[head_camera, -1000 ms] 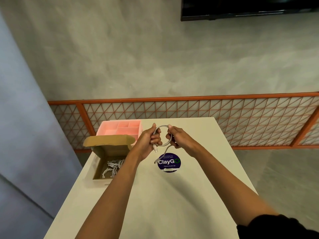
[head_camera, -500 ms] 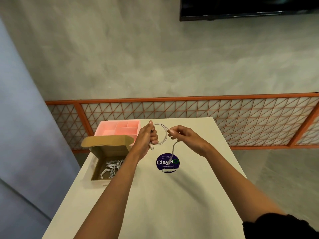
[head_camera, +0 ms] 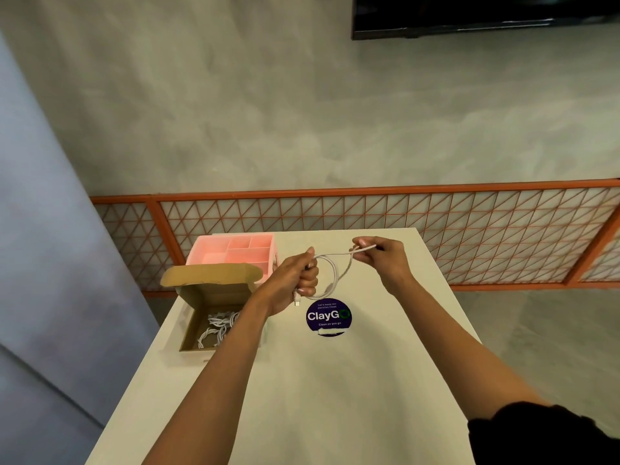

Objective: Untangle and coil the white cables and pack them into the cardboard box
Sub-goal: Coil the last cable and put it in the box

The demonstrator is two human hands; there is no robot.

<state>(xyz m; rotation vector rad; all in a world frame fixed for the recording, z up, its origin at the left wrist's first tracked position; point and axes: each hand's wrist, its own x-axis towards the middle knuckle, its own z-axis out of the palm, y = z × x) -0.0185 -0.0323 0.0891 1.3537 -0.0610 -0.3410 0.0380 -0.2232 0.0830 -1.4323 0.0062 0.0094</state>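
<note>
Cable (head_camera: 332, 273) loops between left hand (head_camera: 297, 275) and right hand (head_camera: 382, 258).

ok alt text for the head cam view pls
Two bare hands hold a white cable above a white table: left hand grips the loop, right hand pinches its end. An open cardboard box holding coiled cables sits left, before a pink tray.

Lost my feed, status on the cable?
Left hand shut on cable loop. Right hand pinching its free end. Box open, coils inside. Nothing in the way.
</note>
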